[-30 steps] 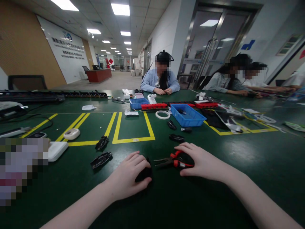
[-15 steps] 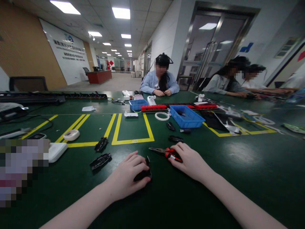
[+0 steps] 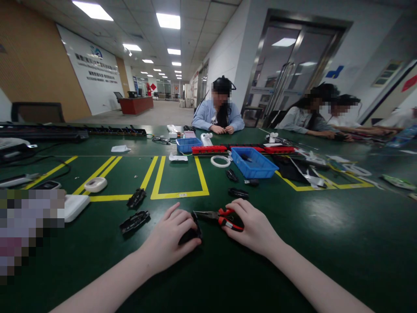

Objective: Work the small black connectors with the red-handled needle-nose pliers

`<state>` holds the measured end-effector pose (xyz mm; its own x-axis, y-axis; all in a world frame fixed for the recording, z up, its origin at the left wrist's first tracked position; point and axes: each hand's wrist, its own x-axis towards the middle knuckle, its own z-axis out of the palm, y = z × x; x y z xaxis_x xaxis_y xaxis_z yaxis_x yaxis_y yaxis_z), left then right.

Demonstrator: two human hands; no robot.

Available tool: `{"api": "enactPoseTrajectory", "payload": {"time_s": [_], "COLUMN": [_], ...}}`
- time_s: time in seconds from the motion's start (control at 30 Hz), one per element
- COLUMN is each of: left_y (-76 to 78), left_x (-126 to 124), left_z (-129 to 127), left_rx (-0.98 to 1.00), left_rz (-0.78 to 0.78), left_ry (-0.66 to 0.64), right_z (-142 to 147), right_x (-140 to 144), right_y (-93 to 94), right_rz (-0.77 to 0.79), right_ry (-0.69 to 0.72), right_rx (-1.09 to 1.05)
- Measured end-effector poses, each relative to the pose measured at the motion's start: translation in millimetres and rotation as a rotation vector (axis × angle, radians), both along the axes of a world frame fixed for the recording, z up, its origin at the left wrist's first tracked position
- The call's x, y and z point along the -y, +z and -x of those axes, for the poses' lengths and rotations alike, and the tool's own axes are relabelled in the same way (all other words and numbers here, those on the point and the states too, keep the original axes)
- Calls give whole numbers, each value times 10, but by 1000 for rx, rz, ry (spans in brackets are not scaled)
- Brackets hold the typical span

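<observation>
My left hand (image 3: 177,232) is closed around a black plastic part (image 3: 198,227), most of which the fingers hide. In my right hand (image 3: 249,224) is a pair of long-nose pliers (image 3: 224,218) with red and black handles. Their jaws point left, and the tips are at the upper edge of the black part; whether they touch it I cannot tell. Left of my left hand lie two black plastic pieces, one nearer (image 3: 134,222) and one farther (image 3: 136,198). Beyond the pliers lies another black piece (image 3: 238,193).
A blue bin (image 3: 256,167) with a dark item inside stands beyond my right hand, near a white ring (image 3: 220,161). A white box (image 3: 76,207) sits at the left. Yellow tape (image 3: 180,194) marks the green table. A person (image 3: 218,113) sits opposite.
My right hand has moved left with the pliers, bringing their tips to the black part. My left hand keeps hold of that part. The view has shifted slightly.
</observation>
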<state>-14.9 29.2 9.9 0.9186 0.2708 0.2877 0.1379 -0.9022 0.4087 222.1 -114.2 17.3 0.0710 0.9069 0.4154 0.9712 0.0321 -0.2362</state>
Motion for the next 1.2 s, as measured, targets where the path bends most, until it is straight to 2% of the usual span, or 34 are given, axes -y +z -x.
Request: {"api": "enactPoseTrajectory", "payload": {"time_s": [0.27,0.43,0.93,1.2], "left_y": [9,-19,-57,-26], "left_x": [9,-5,-43,-108], "left_z": [1,-8,-16,25], "left_rx": [6,16,52,68], "left_rz": [-14,9,29,50], "left_ry": [61,45,19,32], "right_z": [-28,-24,-3,-8], "right_x": [7,12,63,68], "right_y": [-24,-23,-56,-7], "right_rz": [-136,-177,-157,-152], "right_ry": [74,119,147,147], "right_rx": [25,44,-63,-50]}}
